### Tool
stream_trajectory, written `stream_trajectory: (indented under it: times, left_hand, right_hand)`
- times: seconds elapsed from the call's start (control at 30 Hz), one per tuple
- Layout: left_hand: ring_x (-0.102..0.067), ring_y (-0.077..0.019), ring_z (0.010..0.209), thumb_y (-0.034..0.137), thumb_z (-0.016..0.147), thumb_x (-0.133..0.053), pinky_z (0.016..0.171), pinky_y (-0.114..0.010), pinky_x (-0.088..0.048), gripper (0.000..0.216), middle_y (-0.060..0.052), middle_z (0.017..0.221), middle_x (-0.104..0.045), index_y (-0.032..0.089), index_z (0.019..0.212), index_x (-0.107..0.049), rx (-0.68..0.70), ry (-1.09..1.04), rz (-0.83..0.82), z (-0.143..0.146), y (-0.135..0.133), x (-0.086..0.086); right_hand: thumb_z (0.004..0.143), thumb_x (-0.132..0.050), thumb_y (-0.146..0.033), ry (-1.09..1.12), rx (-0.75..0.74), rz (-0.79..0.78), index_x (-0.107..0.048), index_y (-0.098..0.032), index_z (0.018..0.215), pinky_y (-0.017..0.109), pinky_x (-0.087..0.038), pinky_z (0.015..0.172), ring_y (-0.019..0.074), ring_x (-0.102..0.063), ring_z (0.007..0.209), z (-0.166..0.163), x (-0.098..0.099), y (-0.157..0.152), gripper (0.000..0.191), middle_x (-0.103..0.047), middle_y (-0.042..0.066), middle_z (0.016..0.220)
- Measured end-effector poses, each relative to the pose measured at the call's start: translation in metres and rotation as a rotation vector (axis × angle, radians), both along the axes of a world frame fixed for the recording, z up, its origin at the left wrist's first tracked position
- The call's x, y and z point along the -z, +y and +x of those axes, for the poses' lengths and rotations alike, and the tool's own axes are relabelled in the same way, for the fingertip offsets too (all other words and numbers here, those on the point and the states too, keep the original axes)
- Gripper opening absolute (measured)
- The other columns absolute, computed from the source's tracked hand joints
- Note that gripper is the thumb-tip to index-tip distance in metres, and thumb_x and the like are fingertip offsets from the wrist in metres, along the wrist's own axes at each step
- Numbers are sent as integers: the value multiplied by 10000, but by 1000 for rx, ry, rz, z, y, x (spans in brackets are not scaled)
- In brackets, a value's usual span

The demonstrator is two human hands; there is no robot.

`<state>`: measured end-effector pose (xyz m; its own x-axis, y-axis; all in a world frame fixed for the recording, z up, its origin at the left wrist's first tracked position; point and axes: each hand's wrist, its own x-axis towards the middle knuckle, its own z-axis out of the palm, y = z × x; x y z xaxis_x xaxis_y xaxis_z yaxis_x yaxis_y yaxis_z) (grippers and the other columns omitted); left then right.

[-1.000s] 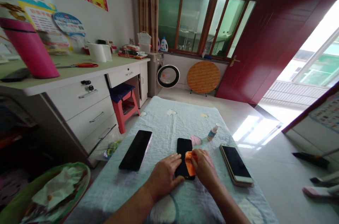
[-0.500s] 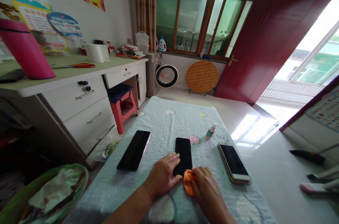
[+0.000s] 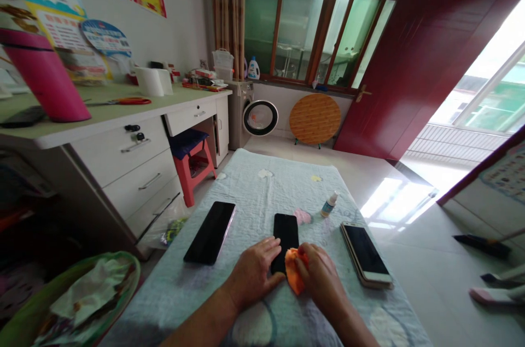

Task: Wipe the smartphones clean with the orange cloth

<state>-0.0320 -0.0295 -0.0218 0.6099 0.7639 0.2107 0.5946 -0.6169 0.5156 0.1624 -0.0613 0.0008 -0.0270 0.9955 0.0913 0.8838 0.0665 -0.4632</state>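
Observation:
A black smartphone (image 3: pixel 286 229) lies flat on the cloth-covered table, screen up. My left hand (image 3: pixel 259 264) holds it at its left side, fingers on the edge and thumb by the lower end. In my right hand (image 3: pixel 322 270) an orange cloth (image 3: pixel 294 273) is bunched, pressed against the phone's lower right edge. To the left lies a second dark smartphone (image 3: pixel 210 233), apart from both hands. On the right, a white-framed smartphone (image 3: pixel 366 253) rests on top of another flat item, perhaps a case or phone. A small spray bottle (image 3: pixel 329 204) stands beyond my right hand.
A pale blue patterned cloth (image 3: pixel 250 180) covers the table. Left of it are a green waste basket (image 3: pixel 133 265), a red stool (image 3: pixel 191 172) and a desk (image 3: pixel 123 172) with drawers. A washing machine (image 3: pixel 238 111), round wooden tabletop (image 3: pixel 315 119) and red door (image 3: pixel 389 62) stand farther back.
My right hand and the orange cloth have moved slightly up along the phone's right edge. My left hand keeps its place on the phone. The whole view has shifted a little.

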Motion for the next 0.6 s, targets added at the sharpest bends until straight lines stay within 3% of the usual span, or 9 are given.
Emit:
stream_trajectory:
  times: [0.33,0.6]
  left_hand:
    - [-458,-316,1315,395,822,-664,1106,-469,-369,560,-170,1388,-525,115,1298,-575,15,0,-66,0,-1,-11]
    - [-469,-303,1308,320,793,-693,1111,-454,-364,539,-158,1391,-527,134,1287,-586,1,-20,-98,0,-3,-16]
  right_hand:
    - [842,-489,-137,14,66,67,-616,-171,856,244,-387,773,176,-600,835,4,12,63,132,-666,58,848]
    - [829,-479,-93,-88,-3,82,-619,-159,865,244,-360,775,172,-574,851,8,16,111,158,-661,65,860]
